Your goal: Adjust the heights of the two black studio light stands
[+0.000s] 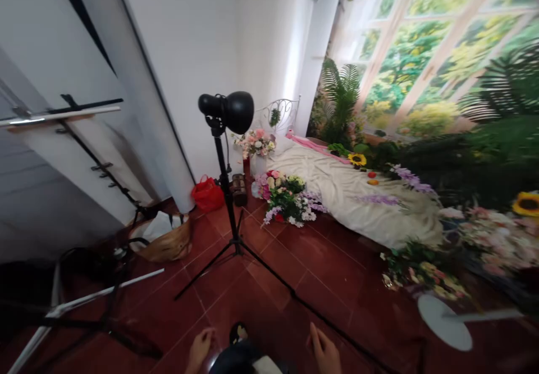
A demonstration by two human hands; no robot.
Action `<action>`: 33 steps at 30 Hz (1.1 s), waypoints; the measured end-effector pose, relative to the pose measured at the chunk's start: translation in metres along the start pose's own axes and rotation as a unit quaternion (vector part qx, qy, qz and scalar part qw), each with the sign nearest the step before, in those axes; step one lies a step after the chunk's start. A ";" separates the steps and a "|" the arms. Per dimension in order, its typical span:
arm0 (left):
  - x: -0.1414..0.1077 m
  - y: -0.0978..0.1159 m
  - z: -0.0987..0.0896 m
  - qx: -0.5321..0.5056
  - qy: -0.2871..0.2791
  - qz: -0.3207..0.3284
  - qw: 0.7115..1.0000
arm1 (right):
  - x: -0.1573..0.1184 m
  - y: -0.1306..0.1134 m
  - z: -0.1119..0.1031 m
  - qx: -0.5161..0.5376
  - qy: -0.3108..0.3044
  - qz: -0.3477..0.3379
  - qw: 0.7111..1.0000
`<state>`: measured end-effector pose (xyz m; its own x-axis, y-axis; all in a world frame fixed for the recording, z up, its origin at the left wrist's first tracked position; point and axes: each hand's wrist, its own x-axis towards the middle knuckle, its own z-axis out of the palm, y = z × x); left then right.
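Note:
At the bottom edge, my left hand (202, 345) is loosely curled, with nothing seen in it. My right hand (324, 351) is held out to the right of my body, fingers stretched forward and apart from the thumb, holding nothing. In front of me a black studio lamp (239, 111) stands on a black tripod (225, 183), its legs spread on the red tiles (269, 261). Neither hand touches it. A black cable or pole runs from the tripod foot toward the lower right, passing near my right hand.
Flowers (288, 197) lie beside a bed with a cream cover (337, 186). A red bag (208, 194) and a woven bag (168, 242) sit by the wall. White poles (109, 291) are at left. At lower right is a round white base (444, 320).

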<state>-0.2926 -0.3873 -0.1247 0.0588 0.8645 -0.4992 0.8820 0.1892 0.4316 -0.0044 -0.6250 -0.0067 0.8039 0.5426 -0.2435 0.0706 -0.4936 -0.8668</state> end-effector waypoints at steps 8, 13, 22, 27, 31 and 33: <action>0.066 0.030 -0.006 -0.075 -0.173 0.057 0.980 | 0.049 -0.111 0.128 0.021 -0.144 -0.119 0.982; 0.092 0.070 -0.012 -0.157 -0.235 0.081 0.956 | 0.068 -0.154 0.180 0.017 -0.228 -0.167 0.959; 0.205 0.215 -0.146 -0.206 -0.049 0.270 0.939 | 0.186 -0.198 0.213 -0.042 -0.289 -0.223 0.930; 0.239 0.324 -0.204 -0.268 0.128 0.374 0.878 | 0.300 -0.264 0.251 -0.076 -0.264 -0.263 0.925; 0.250 0.371 -0.195 -0.254 0.127 0.319 0.904 | 0.364 -0.314 0.284 -0.031 -0.256 -0.130 0.957; 0.255 0.376 -0.183 -0.255 0.148 0.278 0.914 | 0.383 -0.327 0.298 -0.001 -0.295 -0.053 0.954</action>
<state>-0.0311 -0.0110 0.0478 0.2366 0.9668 0.0966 0.4173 -0.1909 0.8885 0.1042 -0.0534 0.0540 0.3205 0.8769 -0.3582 0.1339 -0.4163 -0.8993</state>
